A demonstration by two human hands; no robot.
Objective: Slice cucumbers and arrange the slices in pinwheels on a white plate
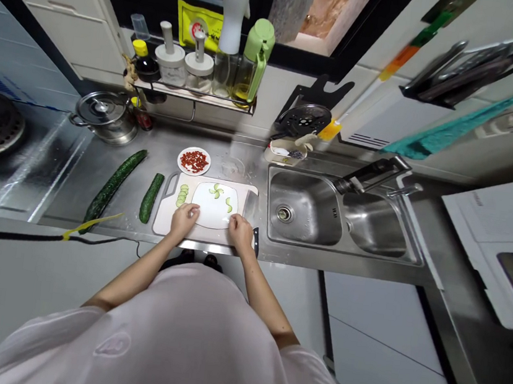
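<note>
A white square plate (pixel 209 216) with rounded corners lies on a light cutting board (pixel 170 222). On the plate, thin cucumber slices (pixel 216 191) form a small fan, and a few more slices (pixel 229 205) sit at its right. My left hand (pixel 184 220) is at the plate's left edge, fingers curled together. My right hand (pixel 241 232) is at the right edge, its fingertips pinched. Whatever either hand grips is too small to make out. Beyond my left hand is a row of cucumber slices (pixel 182 195). A knife (pixel 251 205) lies on the board's right side, its handle partly behind my right hand.
A cut cucumber (pixel 151 198) and a long whole cucumber (pixel 115 187) lie left of the board. Behind it stands a plate of red bits (pixel 194 161). A steel pot (pixel 105 116) is at the back left. The double sink (pixel 305 207) is on the right.
</note>
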